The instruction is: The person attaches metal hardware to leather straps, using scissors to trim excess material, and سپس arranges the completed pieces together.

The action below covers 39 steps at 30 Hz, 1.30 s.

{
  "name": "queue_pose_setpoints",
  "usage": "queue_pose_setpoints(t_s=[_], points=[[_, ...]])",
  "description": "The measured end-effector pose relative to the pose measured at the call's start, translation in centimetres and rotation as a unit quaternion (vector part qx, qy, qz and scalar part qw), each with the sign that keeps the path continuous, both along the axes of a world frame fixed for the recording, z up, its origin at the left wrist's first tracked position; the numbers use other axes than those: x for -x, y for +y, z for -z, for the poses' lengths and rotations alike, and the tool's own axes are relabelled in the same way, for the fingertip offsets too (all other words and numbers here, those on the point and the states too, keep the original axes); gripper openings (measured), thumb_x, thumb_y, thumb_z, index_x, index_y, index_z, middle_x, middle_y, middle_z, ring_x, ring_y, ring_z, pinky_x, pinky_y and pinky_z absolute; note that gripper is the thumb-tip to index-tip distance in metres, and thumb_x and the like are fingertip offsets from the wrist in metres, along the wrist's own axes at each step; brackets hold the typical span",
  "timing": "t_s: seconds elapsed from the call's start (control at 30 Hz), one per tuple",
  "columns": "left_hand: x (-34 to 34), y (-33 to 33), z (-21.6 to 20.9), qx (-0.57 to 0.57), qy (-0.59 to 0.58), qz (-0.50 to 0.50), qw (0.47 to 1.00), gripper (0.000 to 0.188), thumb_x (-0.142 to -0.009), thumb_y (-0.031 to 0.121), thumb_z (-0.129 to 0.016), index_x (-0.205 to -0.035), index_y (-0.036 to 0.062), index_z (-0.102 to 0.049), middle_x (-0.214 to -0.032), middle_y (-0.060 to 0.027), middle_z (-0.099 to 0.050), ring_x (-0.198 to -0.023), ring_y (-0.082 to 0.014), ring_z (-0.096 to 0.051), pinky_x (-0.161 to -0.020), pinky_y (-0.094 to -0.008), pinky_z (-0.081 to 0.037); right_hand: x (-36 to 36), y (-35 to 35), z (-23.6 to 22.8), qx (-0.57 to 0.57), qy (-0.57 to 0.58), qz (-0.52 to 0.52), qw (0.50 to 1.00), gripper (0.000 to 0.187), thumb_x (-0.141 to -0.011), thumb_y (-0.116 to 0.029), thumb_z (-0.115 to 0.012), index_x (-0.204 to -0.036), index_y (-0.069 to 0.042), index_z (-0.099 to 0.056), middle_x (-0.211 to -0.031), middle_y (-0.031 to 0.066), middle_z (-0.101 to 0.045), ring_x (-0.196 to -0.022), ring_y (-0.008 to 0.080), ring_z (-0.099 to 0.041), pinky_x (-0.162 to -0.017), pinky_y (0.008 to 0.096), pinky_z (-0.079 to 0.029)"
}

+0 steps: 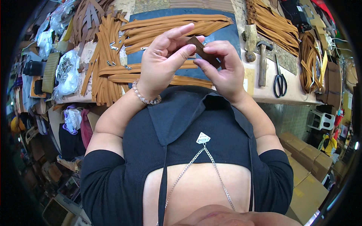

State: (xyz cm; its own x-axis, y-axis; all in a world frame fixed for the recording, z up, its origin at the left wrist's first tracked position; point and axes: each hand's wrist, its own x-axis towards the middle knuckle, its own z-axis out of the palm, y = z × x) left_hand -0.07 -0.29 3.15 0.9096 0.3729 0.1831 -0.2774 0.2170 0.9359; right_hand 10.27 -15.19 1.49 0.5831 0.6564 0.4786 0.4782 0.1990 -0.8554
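Observation:
A short dark brown strip (205,54), which looks like leather, is held up between my two hands over the blue mat (226,34). My left hand (163,60) pinches its upper left end between thumb and fingers, with the index finger raised. My right hand (225,69) has thumb and fingers closed on its lower right part. Beneath and behind the hands, long tan zipper tapes (169,23) lie in rows across the mat. Small silver zipper sliders (113,46) rest among the tapes on the left.
To the right lie a hammer (263,62), a wooden mallet (250,43), black-handled scissors (279,83) and more tan tapes (273,24). A clear plastic bag (68,73) of metal parts stands left of a tape pile (107,81). Cardboard boxes (307,154) are stacked at lower right.

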Motion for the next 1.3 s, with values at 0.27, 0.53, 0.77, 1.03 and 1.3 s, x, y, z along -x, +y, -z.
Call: queue_pose_setpoints(t_s=[0.27,0.53,0.77,1.03,1.3], points=[[0.0,0.0,0.4,-0.055,-0.044,-0.025,0.997,0.035,-0.094,-0.004,-0.058,-0.128,0.0020,-0.052,-0.119,-0.0169,-0.066,-0.107,-0.0179,-0.064,-0.093,-0.0297,-0.053,-0.2,-0.2,0.5,-0.011,0.025,-0.010,1.000,0.029,-0.085,0.003,-0.070,-0.112,-0.005,-0.062,-0.104,0.0073,-0.065,-0.092,0.0154,-0.064,-0.078,0.0268,-0.052],[-0.1,-0.9,0.4,-0.046,-0.056,-0.095,0.993,0.029,-0.091,-0.005,-0.064,-0.118,0.0024,-0.060,-0.107,-0.0086,-0.067,-0.096,-0.0141,-0.066,-0.085,-0.0257,-0.054,0.2,-0.1,-0.2,-0.026,0.032,-0.001,0.999,0.027,-0.085,0.006,-0.068,-0.112,-0.002,-0.065,-0.102,0.0097,-0.068,-0.092,0.0190,-0.065,-0.078,0.0271,-0.052],[-0.5,-0.9,0.4,-0.030,-0.073,-0.119,0.990,0.019,-0.087,-0.007,-0.067,-0.104,0.0007,-0.066,-0.104,-0.0059,-0.068,-0.093,-0.0103,-0.065,-0.085,-0.0238,-0.054,0.0,-0.1,-0.4,-0.019,0.011,0.005,1.000,0.032,-0.085,0.007,-0.067,-0.116,-0.002,-0.065,-0.102,0.0103,-0.068,-0.091,0.0184,-0.065,-0.079,0.0273,-0.053],[-0.7,1.8,0.8,-0.010,-0.015,-0.151,0.988,0.018,-0.089,-0.003,-0.068,-0.106,0.0027,-0.065,-0.099,-0.0035,-0.068,-0.088,-0.0057,-0.063,-0.074,-0.0190,-0.051,-6.9,-1.0,2.8,0.217,-0.047,0.072,0.972,0.025,-0.090,-0.012,-0.066,-0.113,-0.004,-0.068,-0.101,0.0120,-0.067,-0.092,0.0256,-0.065,-0.083,0.0335,-0.052],[-0.4,2.5,1.5,-0.025,0.011,-0.166,0.986,0.015,-0.088,-0.001,-0.069,-0.102,0.0031,-0.067,-0.092,-0.0010,-0.067,-0.080,-0.0055,-0.062,-0.070,-0.0176,-0.051,-7.5,-1.5,7.6,0.338,-0.119,0.099,0.928,0.018,-0.082,-0.010,-0.073,-0.095,-0.003,-0.063,-0.092,0.0100,-0.060,-0.080,0.0211,-0.060,-0.075,0.0324,-0.050]])
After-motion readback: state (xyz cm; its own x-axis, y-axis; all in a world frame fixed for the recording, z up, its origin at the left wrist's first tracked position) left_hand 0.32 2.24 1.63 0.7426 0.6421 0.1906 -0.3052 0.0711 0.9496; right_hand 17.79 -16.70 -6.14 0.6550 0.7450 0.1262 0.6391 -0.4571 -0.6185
